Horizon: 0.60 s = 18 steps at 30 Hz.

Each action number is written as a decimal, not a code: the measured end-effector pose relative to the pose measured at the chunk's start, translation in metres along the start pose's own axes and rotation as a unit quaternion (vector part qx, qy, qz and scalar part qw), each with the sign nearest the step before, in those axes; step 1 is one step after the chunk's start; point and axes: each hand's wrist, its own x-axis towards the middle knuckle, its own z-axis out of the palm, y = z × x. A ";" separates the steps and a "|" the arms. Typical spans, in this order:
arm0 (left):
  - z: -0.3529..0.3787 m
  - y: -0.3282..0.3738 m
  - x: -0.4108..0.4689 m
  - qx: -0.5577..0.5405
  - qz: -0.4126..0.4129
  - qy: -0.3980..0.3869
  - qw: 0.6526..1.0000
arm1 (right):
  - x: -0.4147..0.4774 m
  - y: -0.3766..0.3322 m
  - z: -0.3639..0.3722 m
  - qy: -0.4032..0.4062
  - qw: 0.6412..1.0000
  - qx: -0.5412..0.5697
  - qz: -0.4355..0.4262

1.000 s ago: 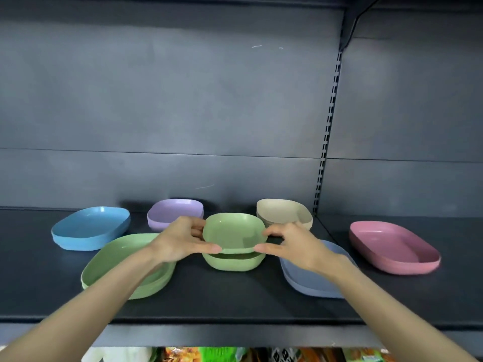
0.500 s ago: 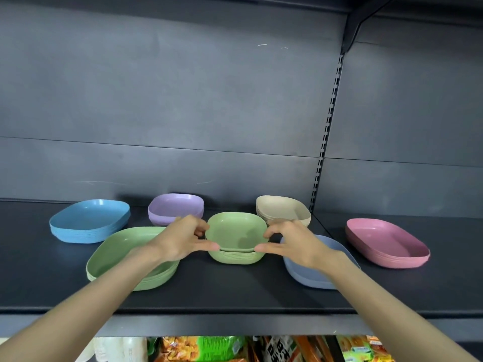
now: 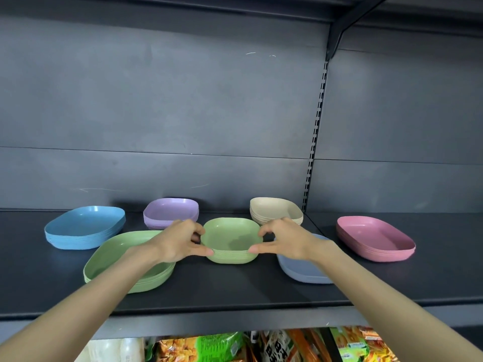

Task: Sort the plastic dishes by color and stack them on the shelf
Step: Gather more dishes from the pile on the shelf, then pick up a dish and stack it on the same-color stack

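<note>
Both hands meet at the small green square dishes (image 3: 231, 240), a stack standing on the black shelf (image 3: 235, 288) near the middle of the view. The left hand (image 3: 180, 241) pinches the stack's left rim, thumb at the near corner and fingers curled round the far side; the right hand (image 3: 283, 237) mirrors it on the right rim, thumb at the near right corner and fingers bent over the far edge. Each hand is closed lightly on the rim, neither spread flat nor made into a fist. The stack sits level, its base on the shelf as far as can be seen. Under the left forearm lies a stack of large green oval dishes (image 3: 117, 257), just beside the small green stack and partly hidden by the arm. Under the right wrist lies a greyish-blue oval dish (image 3: 300, 270), also partly covered. Behind the left hand stands a stack of lilac square dishes (image 3: 171, 211), and behind the right hand a stack of cream square dishes (image 3: 274, 209), both near the shelf's back wall. Far to the left rests a stack of light blue oval dishes (image 3: 83, 227), well apart from the hands; far to the right, past the slotted upright (image 3: 315, 131), rests a stack of pink oval dishes (image 3: 373, 237). Below the shelf's front edge, colourful snack packets (image 3: 222, 346) show on a lower level.
</note>
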 end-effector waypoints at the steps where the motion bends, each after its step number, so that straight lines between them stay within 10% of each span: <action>1: -0.004 0.001 -0.001 0.024 -0.002 -0.006 1.000 | 0.000 -0.002 -0.003 -0.011 1.000 -0.008 0.001; 18: -0.048 0.201 0.046 0.217 0.176 0.071 0.958 | -0.062 0.065 -0.165 0.111 0.979 -0.141 0.096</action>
